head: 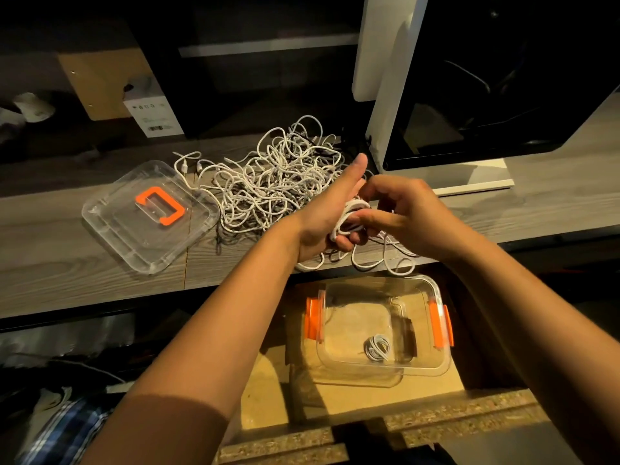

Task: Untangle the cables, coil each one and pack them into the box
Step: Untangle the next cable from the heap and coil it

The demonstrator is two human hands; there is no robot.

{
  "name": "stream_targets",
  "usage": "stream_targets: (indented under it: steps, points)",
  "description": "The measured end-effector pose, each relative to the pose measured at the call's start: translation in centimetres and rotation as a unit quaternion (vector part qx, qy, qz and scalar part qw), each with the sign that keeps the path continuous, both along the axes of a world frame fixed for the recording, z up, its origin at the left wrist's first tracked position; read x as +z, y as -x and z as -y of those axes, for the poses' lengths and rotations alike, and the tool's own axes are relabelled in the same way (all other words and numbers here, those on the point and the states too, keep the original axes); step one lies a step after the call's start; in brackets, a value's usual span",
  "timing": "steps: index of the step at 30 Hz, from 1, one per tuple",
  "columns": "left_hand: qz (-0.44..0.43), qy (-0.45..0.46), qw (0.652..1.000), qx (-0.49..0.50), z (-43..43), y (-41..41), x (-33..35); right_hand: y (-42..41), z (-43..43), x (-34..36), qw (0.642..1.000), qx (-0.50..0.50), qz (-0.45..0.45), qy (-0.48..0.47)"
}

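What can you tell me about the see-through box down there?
The box is clear plastic, rectangular with rounded corners, with an orange latch on each short side. It sits open, lid off, upright on a tan surface below the desk edge. One small coiled white cable lies inside.

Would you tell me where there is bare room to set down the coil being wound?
The box floor is bare around its one coiled cable. The desk is free right of the right hand, before the monitor base, and at the front edge left of the lid. The tangle crowds the middle.
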State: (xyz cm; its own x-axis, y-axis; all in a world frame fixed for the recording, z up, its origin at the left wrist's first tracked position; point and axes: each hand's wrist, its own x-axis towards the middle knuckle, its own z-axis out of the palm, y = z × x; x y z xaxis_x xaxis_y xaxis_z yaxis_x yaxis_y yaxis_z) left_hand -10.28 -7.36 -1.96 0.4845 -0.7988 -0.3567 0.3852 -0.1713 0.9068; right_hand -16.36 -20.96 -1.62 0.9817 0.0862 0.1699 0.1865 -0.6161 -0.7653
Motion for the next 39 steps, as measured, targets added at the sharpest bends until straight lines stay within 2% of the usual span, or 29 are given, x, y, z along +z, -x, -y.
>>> stream_targets:
  steps: [5,8,9,11,13,14,20,22,25,27,29,30,31,33,34,37,39]
  points:
    - [0.038,-0.027,0.999,0.003,0.4,0.2,0.8,0.3,0.6,-0.4,1.0,0.007,-0.01,-0.028]
    - [0.036,0.005,0.999,0.029,0.3,0.7,0.6,0.2,1.2,-0.2,0.999,-0.012,-0.014,-0.05]
    - [0.062,0.012,0.997,0.038,0.2,0.8,0.6,0.2,1.4,0.0,0.997,-0.028,-0.013,-0.068]
    - [0.174,-0.021,0.984,0.033,0.1,1.2,0.7,0.2,1.8,0.3,0.995,-0.054,-0.017,-0.079]
    - [0.292,-0.076,0.953,0.01,0.0,1.4,0.5,0.2,1.9,0.1,0.994,-0.058,-0.041,-0.085]
    - [0.324,-0.093,0.942,0.0,0.0,1.4,0.5,0.3,1.9,-0.1,0.992,-0.054,-0.054,-0.097]
    - [0.306,-0.095,0.947,0.005,-0.7,1.1,1.1,0.1,1.3,0.2,0.991,-0.038,-0.061,-0.117]
    - [0.37,-0.134,0.919,0.0,-0.8,1.0,1.0,-0.1,1.5,0.6,0.997,-0.028,-0.064,-0.043]
    - [0.437,-0.207,0.875,-0.038,-1.2,1.1,-0.3,-0.5,2.7,1.7,0.978,-0.004,-0.124,0.168]
    - [0.46,-0.265,0.843,-0.088,-1.3,1.3,-1.2,-0.8,3.3,2.5,0.957,0.018,-0.168,0.236]
    - [0.463,-0.286,0.828,-0.135,-1.4,1.8,-1.4,-1.1,3.5,2.9,0.95,0.034,-0.152,0.271]
    - [0.451,-0.269,0.839,-0.143,-1.4,2.2,-1.2,-1.2,3.6,2.7,0.959,0.033,-0.139,0.246]
    - [0.429,-0.231,0.864,-0.129,-1.5,2.5,-0.8,-1.1,3.5,2.4,0.976,0.021,-0.135,0.17]
    - [0.396,-0.136,0.907,-0.05,-1.4,2.7,-0.1,-0.7,3.2,1.4,0.989,-0.021,-0.136,-0.048]
    - [0.405,-0.097,0.909,-0.006,-1.3,2.6,0.1,-0.5,2.8,0.7,0.98,-0.042,-0.138,-0.138]
    - [0.465,-0.046,0.877,0.113,-0.8,2.3,-0.8,0.3,0.1,-1.8,0.94,-0.098,-0.167,-0.28]
    - [0.517,-0.091,0.835,0.168,-0.8,1.8,-1.4,0.7,-2.2,-2.8,0.926,-0.11,-0.206,-0.295]
